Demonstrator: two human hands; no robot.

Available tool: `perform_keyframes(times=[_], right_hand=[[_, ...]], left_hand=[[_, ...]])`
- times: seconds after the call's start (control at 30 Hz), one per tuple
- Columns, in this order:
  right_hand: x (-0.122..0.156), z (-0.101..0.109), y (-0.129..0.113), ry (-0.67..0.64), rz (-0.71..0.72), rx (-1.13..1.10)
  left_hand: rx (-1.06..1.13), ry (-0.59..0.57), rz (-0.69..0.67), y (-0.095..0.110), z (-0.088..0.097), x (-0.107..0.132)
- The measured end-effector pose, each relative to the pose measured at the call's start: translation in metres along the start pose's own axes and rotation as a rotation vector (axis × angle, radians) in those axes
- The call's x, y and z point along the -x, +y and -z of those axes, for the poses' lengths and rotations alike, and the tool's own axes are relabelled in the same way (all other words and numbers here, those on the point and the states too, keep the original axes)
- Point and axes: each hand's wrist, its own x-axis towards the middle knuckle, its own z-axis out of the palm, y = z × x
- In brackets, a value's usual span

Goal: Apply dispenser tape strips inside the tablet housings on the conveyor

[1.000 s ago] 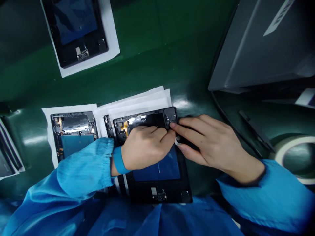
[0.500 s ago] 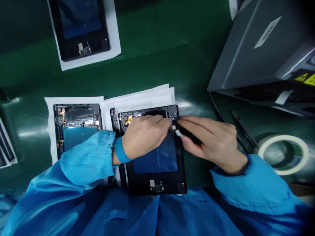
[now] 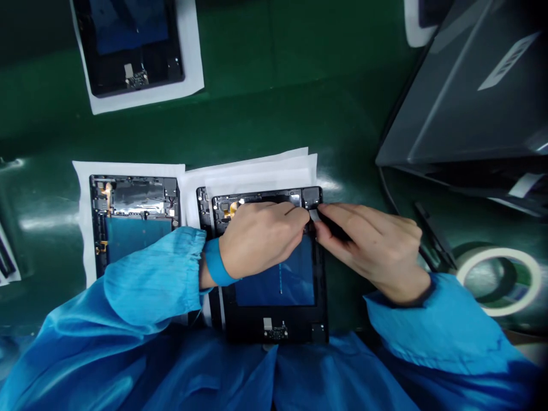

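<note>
An opened tablet [image 3: 274,294] with its inside parts showing lies before me on white paper sheets. Over its upper part, my left hand [image 3: 266,237] is closed with the fingers curled down; whatever is in its fingertips is hidden. At the tablet's upper right corner, my right hand [image 3: 372,245] pinches a small white strip [image 3: 314,215] between thumb and fingers. The two hands' fingertips almost meet there, just below a black square part [image 3: 310,197]. Another tablet's edge [image 3: 203,202] shows beneath the first one, on its left.
A second opened tablet [image 3: 137,237] lies on white paper to the left, another tablet [image 3: 132,51] at the far left. On the right are a tape roll [image 3: 533,279], a black slim tool [image 3: 434,231] and a large grey case [image 3: 462,85]. The table mat [image 3: 278,123] is green.
The white strip has shifted up from beside my right thumb to between both hands' fingertips. My right thumb has moved closer to the fingers. The whole view has shifted slightly.
</note>
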Motion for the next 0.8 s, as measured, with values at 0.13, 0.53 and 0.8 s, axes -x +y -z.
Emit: perform_keyframes(times=[0.13,0.53,0.8], right_hand=[[-0.001,0.000,0.001,-0.004,0.009,-0.015],[-0.006,0.002,-0.001,-0.063,0.009,0.039],[-0.007,0.018,-0.020,-0.201,0.079,0.240]], left_hand=[[-0.002,-0.010,0.006,0.000,0.000,0.000],[-0.003,-0.017,0.033,0.000,0.000,-0.001],[0.000,-0.058,0.071,-0.005,0.004,-0.007]])
